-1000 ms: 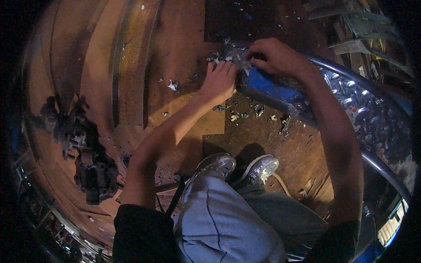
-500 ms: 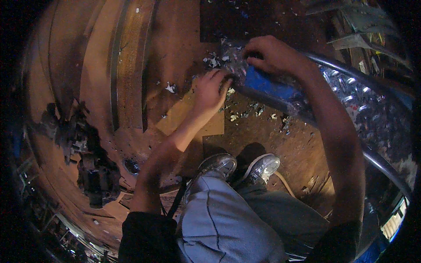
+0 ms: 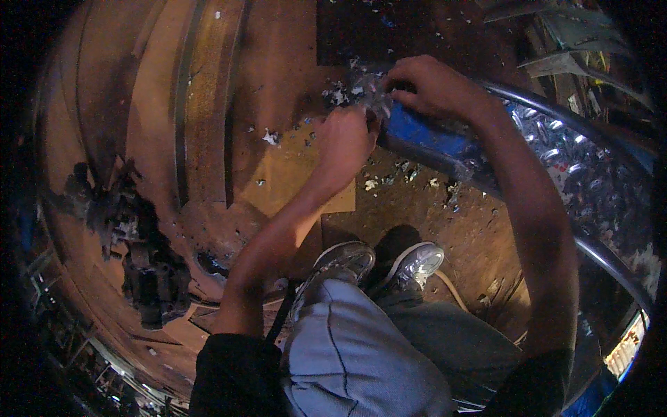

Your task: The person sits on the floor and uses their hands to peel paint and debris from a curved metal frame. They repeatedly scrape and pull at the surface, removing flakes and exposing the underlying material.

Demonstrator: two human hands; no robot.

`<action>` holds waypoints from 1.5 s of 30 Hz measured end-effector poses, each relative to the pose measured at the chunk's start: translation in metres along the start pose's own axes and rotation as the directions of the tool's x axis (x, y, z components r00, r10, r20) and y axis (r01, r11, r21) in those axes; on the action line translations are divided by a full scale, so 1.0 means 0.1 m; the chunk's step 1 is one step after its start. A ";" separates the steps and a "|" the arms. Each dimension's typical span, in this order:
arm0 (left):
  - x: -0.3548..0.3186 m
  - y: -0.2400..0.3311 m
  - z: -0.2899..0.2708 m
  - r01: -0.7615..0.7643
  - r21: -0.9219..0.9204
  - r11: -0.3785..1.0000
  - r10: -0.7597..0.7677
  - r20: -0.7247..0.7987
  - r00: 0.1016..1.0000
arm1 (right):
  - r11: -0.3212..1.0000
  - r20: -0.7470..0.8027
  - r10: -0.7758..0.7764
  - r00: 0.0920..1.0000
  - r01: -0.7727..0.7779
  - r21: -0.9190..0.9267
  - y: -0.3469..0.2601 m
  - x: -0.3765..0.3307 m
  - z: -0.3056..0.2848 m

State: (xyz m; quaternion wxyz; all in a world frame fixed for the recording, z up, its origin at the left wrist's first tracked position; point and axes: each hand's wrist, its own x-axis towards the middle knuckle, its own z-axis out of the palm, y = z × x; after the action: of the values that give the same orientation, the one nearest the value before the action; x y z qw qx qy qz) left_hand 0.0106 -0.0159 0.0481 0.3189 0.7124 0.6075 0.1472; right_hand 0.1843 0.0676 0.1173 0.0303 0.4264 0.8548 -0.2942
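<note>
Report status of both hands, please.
Left hand and right hand both on blue panel, picking at its silver scraps. Loose flakes on floor below.

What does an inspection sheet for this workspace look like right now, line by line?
Surface: worn brown wooden floor.
Job's things: blue strip with torn silvery foil at its end.
Clutter: foil flakes scattered on the floor; dark scrap pile at left.
Hands: left hand and right hand both pinch at the foil.
Cables: nothing seen.
Surroundings: curved metal rail, embossed metal sheet, person's shoes.
</note>
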 end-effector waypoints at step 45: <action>0.09 -0.24 -0.03 -0.587 0.375 0.717 0.645 -0.037 0.763 | 1.000 0.038 0.004 0.999 -0.003 -0.030 -0.05 0.01 -0.05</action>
State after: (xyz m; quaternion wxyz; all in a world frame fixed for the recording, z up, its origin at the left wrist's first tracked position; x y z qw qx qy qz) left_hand -0.0071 -0.0048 0.0334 0.0715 0.9033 0.3748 0.1961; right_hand 0.1807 0.0685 0.1234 0.0535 0.4218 0.8576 -0.2894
